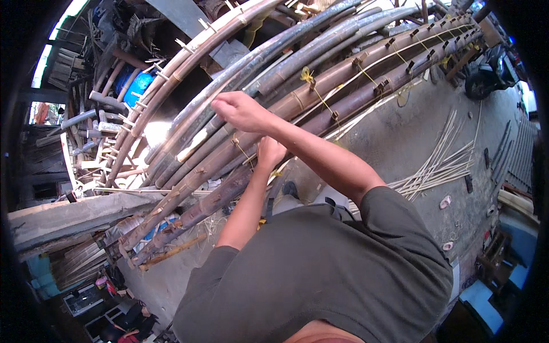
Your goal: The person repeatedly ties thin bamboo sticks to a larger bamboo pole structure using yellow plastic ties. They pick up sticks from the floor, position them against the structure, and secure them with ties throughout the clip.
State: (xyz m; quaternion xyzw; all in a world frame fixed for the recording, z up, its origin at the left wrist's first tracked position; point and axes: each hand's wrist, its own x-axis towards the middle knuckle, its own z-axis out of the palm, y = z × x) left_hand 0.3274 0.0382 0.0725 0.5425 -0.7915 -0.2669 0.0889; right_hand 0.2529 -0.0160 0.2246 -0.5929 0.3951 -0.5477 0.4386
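My right hand [242,112] is raised over the long bamboo poles, its fingers curled in; whatever it may hold is hidden. Lower down, my left hand [270,152] is closed beside the brown bamboo pole [215,162], partly behind my right forearm. I cannot make out what lies in its fingers. A second, darker bamboo pole [226,194] runs alongside, nearer to me. Short pegs stand in both poles, and yellow cord [323,103] is tied across between them.
Grey bamboo poles [280,74] lie behind, and a pegged bamboo ladder [150,91] leans at the left. Thin bamboo strips [437,166] are spread on the concrete floor at the right. A motorcycle [486,80] stands at the far right, and a concrete ledge [63,220] juts in at the left.
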